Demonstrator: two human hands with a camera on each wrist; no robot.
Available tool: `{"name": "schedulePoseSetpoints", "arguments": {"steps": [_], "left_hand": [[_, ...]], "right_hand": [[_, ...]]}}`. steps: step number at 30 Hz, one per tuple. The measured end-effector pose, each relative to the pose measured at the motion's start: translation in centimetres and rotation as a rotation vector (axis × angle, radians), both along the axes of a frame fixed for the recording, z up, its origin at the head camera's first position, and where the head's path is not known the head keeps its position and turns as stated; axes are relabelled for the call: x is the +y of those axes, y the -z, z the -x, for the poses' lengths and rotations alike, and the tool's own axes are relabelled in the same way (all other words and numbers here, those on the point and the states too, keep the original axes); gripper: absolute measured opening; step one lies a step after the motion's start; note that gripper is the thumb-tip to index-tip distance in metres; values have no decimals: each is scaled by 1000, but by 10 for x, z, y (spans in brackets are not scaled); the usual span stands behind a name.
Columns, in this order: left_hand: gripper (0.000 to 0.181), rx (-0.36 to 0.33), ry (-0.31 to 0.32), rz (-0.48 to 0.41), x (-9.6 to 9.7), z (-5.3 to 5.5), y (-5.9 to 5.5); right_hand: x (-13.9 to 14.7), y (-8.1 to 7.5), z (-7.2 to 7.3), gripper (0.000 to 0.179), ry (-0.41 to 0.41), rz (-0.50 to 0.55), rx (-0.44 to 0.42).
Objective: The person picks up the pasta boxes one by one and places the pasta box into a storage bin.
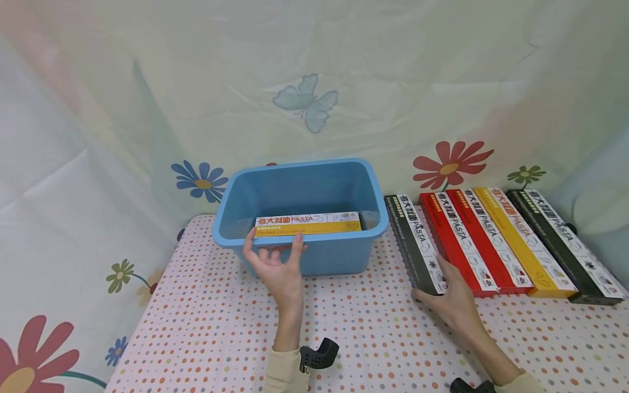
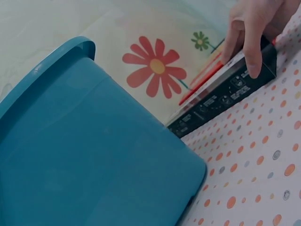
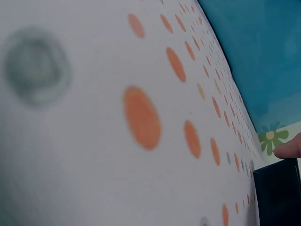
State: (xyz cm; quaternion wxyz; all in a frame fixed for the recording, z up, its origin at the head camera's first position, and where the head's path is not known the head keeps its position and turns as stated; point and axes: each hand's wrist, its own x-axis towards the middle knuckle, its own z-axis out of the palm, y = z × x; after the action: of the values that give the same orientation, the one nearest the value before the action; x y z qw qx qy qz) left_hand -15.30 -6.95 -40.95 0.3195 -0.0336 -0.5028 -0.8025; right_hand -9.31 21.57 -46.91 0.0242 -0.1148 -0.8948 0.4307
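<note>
In the head view my left hand (image 1: 278, 270) holds the front rim of a blue plastic bin (image 1: 321, 256), with some fingers bent below the rim. A yellow-and-white pasta box (image 1: 308, 225), labelled chicken curry sauce, is inside the bin near its front wall. My right hand (image 1: 454, 300) grips the near end of a black-and-white pasta box (image 1: 415, 245), thumb on its left side and fingers on its right. The left wrist view shows this same black box (image 2: 225, 96) under the right hand (image 2: 256, 28). In the right wrist view only a thumb (image 3: 289, 148) and the box's dark end (image 3: 278, 193) appear.
Right of the held box lie two red pasta boxes (image 1: 454, 240), a yellow one (image 1: 526, 240) and another black one (image 1: 565, 245), side by side. They rest on a dotted tablecloth (image 1: 373, 327). A flower-printed curtain (image 1: 221, 109) hangs behind the table.
</note>
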Motion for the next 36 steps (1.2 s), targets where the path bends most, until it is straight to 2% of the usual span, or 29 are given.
{"name": "schedulePoseSetpoints", "arguments": {"steps": [13, 19, 24, 31, 36], "left_hand": [[85, -12, -10, 5, 0, 0, 1], [84, -2, -5, 6, -1, 1, 0], [84, 5, -5, 14, 0, 1, -1], [85, 10, -12, 14, 0, 1, 0], [84, 1, -11, 13, 0, 1, 0]], "right_hand": [[-3, 5, 2, 120, 60, 68, -76], [-6, 7, 4, 125, 82, 57, -35], [-7, 6, 4, 123, 88, 40, 1], [-8, 5, 5, 117, 90, 49, -8], [-10, 10, 3, 109, 123, 24, -2]]}}
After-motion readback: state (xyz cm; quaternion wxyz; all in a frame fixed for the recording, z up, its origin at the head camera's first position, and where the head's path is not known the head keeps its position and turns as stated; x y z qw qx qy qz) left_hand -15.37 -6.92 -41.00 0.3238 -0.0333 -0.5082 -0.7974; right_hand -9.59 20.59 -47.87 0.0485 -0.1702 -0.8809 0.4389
